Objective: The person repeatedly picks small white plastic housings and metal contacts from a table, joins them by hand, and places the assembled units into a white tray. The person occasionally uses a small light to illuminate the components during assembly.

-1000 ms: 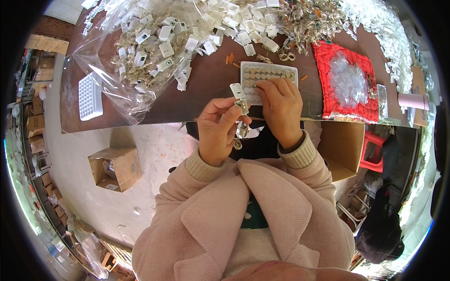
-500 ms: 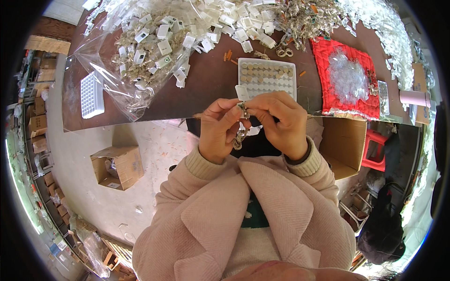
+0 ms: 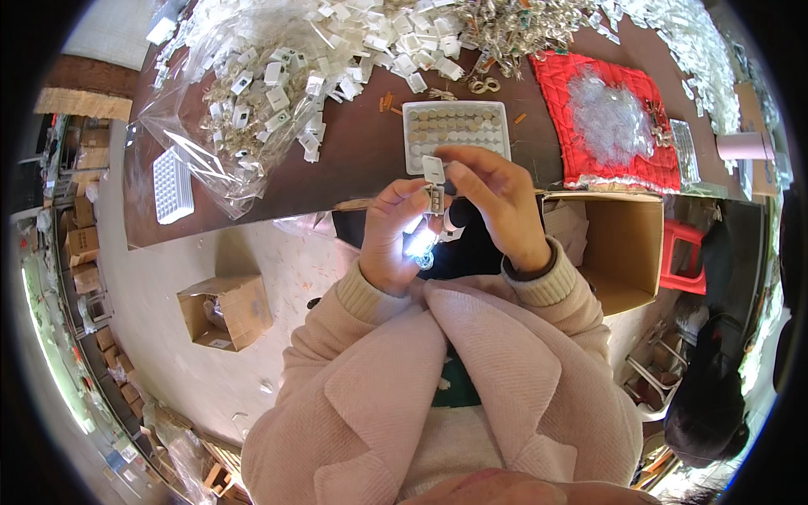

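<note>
My left hand (image 3: 392, 236) is closed on a small white battery box (image 3: 435, 199) just in front of the table edge. The box stands open, showing metal parts inside, with its white lid (image 3: 433, 169) raised above it. Below the box, a bundle of fairy-light wire (image 3: 423, 246) glows bright white by my left fingers. My right hand (image 3: 497, 202) has its thumb and bent index finger at the lid's upper right edge; the exact grip is partly hidden. Just beyond my hands, a white tray (image 3: 410, 162) bears rows of round coin cells (image 3: 454, 123).
Piles of white battery boxes (image 3: 278, 99) and wire cover the table's far side. A stack of white trays (image 3: 173, 187) stands left, beside clear plastic film. To the right lies a red quilted cloth (image 3: 551, 93) with clear pieces on it. Cardboard boxes (image 3: 627, 244) (image 3: 244, 316) stand below table level.
The wire bundle under my left hand, unlit before, now shines. My right fingers have moved up from the box's metal parts to the lid. The view has shifted slightly.
</note>
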